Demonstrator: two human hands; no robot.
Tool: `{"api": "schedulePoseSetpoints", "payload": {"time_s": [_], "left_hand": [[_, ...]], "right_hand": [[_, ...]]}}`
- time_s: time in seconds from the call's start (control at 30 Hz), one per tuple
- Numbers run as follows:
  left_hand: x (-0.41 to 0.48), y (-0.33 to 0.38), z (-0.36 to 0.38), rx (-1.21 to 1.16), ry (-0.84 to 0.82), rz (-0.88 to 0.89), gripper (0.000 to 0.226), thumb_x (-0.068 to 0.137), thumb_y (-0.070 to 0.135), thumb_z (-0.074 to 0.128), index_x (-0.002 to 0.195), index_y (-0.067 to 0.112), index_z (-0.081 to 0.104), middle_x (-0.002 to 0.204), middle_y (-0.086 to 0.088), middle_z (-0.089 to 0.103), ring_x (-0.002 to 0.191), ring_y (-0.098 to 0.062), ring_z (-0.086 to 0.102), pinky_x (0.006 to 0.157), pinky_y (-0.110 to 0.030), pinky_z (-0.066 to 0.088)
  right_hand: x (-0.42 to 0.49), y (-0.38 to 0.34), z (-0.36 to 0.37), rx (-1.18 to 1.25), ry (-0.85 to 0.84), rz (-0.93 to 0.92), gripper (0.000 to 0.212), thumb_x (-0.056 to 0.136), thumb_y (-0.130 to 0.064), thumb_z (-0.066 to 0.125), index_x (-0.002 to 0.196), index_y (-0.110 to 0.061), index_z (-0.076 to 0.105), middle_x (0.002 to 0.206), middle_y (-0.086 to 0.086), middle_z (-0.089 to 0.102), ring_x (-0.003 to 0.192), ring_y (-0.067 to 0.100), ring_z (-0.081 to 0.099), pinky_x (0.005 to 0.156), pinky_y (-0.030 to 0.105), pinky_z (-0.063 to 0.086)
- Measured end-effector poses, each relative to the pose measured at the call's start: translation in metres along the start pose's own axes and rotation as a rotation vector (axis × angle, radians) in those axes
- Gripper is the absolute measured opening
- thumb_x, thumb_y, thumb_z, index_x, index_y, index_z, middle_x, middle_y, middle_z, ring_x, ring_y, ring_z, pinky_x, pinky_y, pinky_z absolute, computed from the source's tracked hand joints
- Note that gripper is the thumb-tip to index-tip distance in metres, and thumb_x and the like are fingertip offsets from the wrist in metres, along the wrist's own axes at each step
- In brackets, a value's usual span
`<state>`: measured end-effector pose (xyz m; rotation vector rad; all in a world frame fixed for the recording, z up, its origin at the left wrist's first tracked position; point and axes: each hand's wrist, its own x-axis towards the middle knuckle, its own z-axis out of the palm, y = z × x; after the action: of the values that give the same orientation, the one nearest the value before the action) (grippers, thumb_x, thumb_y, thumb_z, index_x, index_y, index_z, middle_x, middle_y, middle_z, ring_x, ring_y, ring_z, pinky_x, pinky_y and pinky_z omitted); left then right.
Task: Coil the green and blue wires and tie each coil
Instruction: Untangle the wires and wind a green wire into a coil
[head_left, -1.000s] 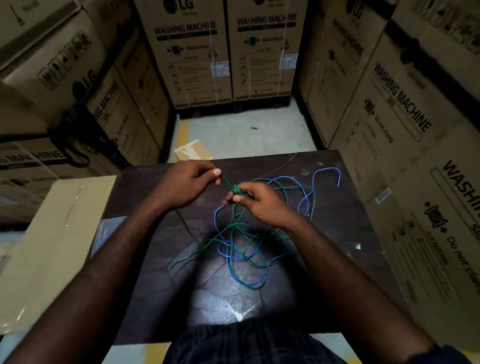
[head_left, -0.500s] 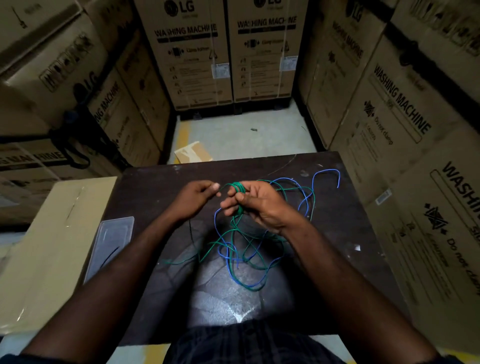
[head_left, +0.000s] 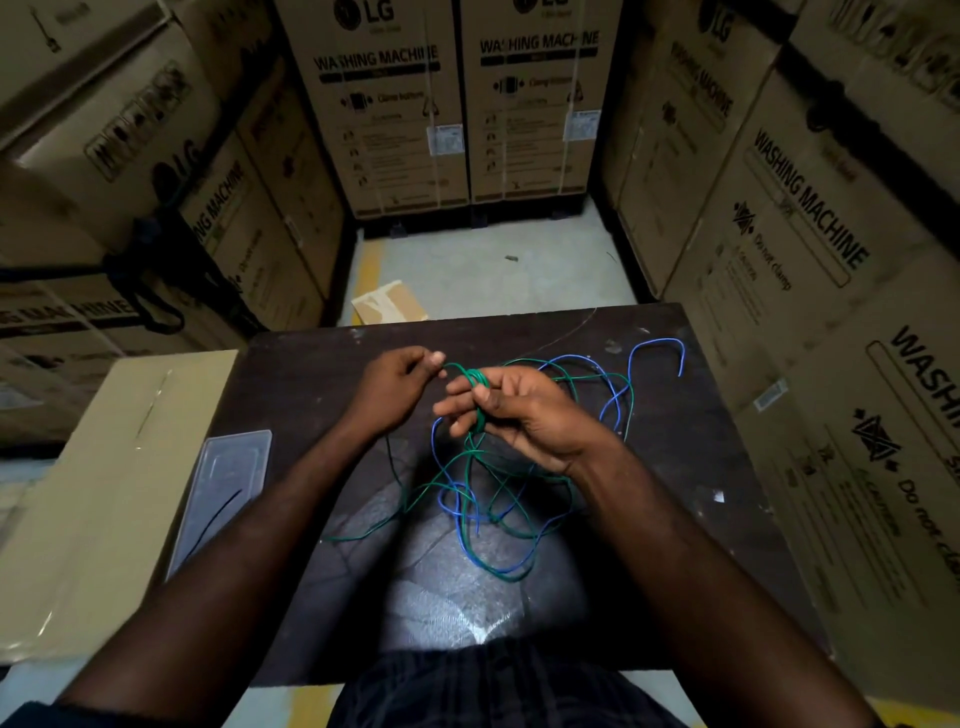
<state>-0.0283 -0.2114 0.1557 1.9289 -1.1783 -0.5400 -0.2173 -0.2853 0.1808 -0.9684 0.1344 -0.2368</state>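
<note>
Right hand (head_left: 524, 415) curls round a small coil of thin green wire (head_left: 475, 382); left hand (head_left: 397, 384) pinches its end at the coil's 9 o'clock; thin blue wire (head_left: 655, 342) sprawls tangled from 3 to 5 o'clock on the dark table (head_left: 291, 374).

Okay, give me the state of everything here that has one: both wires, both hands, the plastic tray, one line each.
green wire: partly coiled, untied, the rest loose on the table.
blue wire: uncoiled, loose on the table, tangled with the green wire.
left hand: pinches the green wire beside the coil.
right hand: holds the green wire's coil at its fingers.
clear plastic tray: lies flat at the table's left edge.
</note>
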Motion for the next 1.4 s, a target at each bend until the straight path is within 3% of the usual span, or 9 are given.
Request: {"api": "schedulePoseSetpoints", "payload": {"time_s": [0.13,0.23,0.37,0.57,0.8,1.03,1.2,1.3,1.4], "left_hand": [[-0.009,-0.002,0.01,0.028,-0.09,-0.007,0.051,0.078,0.055,0.046,0.074,0.008,0.064,0.069,-0.011,0.066,0.066,-0.007,0.052,0.063,-0.035,0.047],[-0.016,-0.002,0.017,0.015,-0.161,-0.009,0.049,0.077,0.048,0.045,0.087,0.008,0.071,0.072,0.002,0.069,0.067,-0.003,0.058,0.066,-0.029,0.046],[-0.031,0.003,0.024,-0.087,-0.245,-0.046,0.035,0.099,0.034,0.046,0.076,0.015,0.064,0.047,0.012,0.046,0.046,0.0,0.038,0.049,-0.018,0.03],[-0.051,0.019,0.025,-0.026,-0.348,0.032,0.033,0.102,0.026,0.042,0.076,0.018,0.062,0.054,0.008,0.046,0.05,-0.002,0.041,0.053,-0.015,0.034],[-0.059,0.035,0.019,0.282,-0.393,0.279,0.026,0.097,0.034,0.044,0.093,0.023,0.068,0.066,0.008,0.055,0.063,-0.001,0.053,0.064,-0.018,0.038],[-0.051,0.05,0.001,0.393,-0.329,0.396,0.032,0.092,0.045,0.043,0.08,0.02,0.059,0.072,0.001,0.063,0.066,-0.014,0.058,0.062,-0.034,0.043],[-0.042,0.059,-0.011,0.374,-0.263,0.423,0.033,0.092,0.044,0.046,0.101,0.021,0.068,0.09,0.004,0.072,0.08,-0.012,0.065,0.069,-0.032,0.049],[-0.034,0.065,-0.021,0.309,-0.211,0.414,0.026,0.091,0.042,0.049,0.091,0.023,0.067,0.076,0.011,0.065,0.071,-0.003,0.06,0.065,-0.031,0.047],[-0.027,0.07,-0.027,0.312,-0.196,0.428,0.02,0.09,0.034,0.053,0.087,0.021,0.069,0.08,0.009,0.069,0.076,-0.008,0.063,0.069,-0.034,0.049]], "right_hand": [[0.002,0.002,0.001,0.121,0.029,-0.052,0.021,0.089,-0.006,0.045,0.105,0.004,0.054,0.094,0.015,0.073,0.089,0.028,0.07,0.092,0.033,0.052],[0.003,0.001,-0.003,0.189,0.053,-0.118,0.019,0.089,-0.003,0.044,0.103,0.002,0.055,0.097,0.018,0.072,0.102,0.032,0.066,0.102,0.045,0.042],[0.006,-0.002,-0.013,0.213,0.129,-0.167,0.021,0.091,-0.003,0.043,0.108,0.002,0.054,0.106,0.019,0.069,0.109,0.033,0.063,0.102,0.043,0.043],[0.011,0.004,-0.021,0.155,0.297,-0.214,0.029,0.087,-0.009,0.049,0.115,0.0,0.053,0.112,0.015,0.069,0.115,0.029,0.06,0.103,0.038,0.043],[0.018,0.022,-0.028,-0.189,0.454,-0.201,0.016,0.095,-0.003,0.048,0.108,-0.006,0.057,0.114,0.018,0.066,0.106,0.014,0.064,0.101,0.031,0.043],[0.018,0.036,-0.037,-0.421,0.414,-0.156,0.02,0.098,0.0,0.041,0.114,0.003,0.052,0.116,0.02,0.062,0.095,0.003,0.066,0.072,0.018,0.053],[0.016,0.033,-0.033,-0.537,0.408,-0.152,0.035,0.093,-0.028,0.042,0.111,-0.005,0.062,0.103,0.003,0.068,0.098,0.005,0.064,0.093,0.026,0.046],[0.01,0.028,-0.03,-0.648,0.379,-0.14,0.03,0.095,-0.035,0.041,0.096,-0.025,0.069,0.097,-0.013,0.071,0.098,0.001,0.061,0.097,0.029,0.044],[0.006,0.025,-0.026,-0.74,0.297,-0.113,0.038,0.098,-0.036,0.039,0.102,-0.014,0.069,0.101,-0.003,0.073,0.099,0.006,0.065,0.096,0.03,0.047]]}}
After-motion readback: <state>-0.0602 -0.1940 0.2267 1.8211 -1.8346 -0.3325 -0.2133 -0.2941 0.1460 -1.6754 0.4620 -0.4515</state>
